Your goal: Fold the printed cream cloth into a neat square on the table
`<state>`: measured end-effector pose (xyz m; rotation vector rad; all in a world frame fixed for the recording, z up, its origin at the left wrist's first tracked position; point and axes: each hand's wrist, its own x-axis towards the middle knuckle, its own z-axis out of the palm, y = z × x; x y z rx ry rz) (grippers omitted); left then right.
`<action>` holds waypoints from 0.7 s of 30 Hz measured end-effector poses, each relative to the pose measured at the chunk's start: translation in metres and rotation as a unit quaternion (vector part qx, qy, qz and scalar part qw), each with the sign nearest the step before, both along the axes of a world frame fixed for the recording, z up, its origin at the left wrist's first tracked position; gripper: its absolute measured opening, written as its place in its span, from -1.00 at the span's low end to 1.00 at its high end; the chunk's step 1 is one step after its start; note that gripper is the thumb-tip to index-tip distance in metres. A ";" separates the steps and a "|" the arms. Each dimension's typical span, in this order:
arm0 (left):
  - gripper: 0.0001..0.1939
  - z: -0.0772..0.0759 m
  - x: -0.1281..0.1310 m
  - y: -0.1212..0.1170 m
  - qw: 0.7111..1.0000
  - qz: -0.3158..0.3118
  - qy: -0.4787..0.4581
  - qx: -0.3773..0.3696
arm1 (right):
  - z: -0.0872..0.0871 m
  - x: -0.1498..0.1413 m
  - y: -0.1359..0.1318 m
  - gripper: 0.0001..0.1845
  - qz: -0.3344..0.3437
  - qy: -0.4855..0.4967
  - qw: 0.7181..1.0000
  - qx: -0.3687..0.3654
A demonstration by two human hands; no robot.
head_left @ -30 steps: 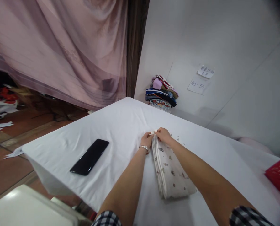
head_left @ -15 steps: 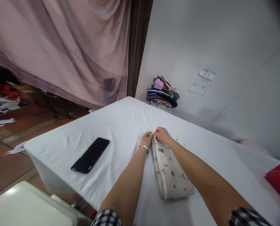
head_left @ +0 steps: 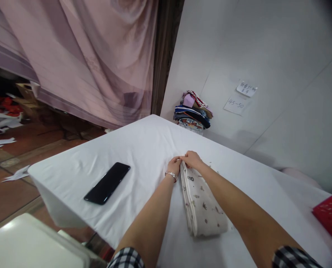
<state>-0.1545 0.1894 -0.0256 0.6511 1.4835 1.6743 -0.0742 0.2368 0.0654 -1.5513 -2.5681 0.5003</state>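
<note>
A folded white cloth with small printed figures (head_left: 201, 208) lies lengthwise on the table under a white sheet (head_left: 143, 149). My left hand (head_left: 173, 166), with a silver bracelet at the wrist, pinches the far end of the cloth. Right beside it, my right hand (head_left: 192, 160) grips the same far end, fingers closed on the fabric. Both forearms reach out along the two sides of the cloth.
A black phone (head_left: 107, 183) lies face up on the table's left part. Folded clothes are stacked (head_left: 193, 111) at the far corner by the wall, under two paper notes (head_left: 239, 97). A red basket (head_left: 330, 216) stands at the right edge. Pink curtain (head_left: 84, 63) hangs at the left.
Both hands stay pinched on the cloth's far end and have barely moved. The view has shifted slightly to the right.
</note>
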 end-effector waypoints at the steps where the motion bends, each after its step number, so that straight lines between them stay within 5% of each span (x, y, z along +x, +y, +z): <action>1: -0.80 0.000 0.000 0.000 1.000 -0.001 0.000 0.001 | -0.001 0.000 0.001 -0.72 -0.002 -0.002 1.000 0.000; 10: -0.77 -0.001 0.000 0.001 0.999 0.007 -0.032 0.044 | -0.007 0.000 0.011 -0.77 -0.011 0.010 0.999 -0.035; 21: -0.70 -0.005 0.002 0.005 0.998 0.022 -0.057 0.007 | -0.020 0.018 0.008 -0.78 0.013 0.163 0.974 -0.159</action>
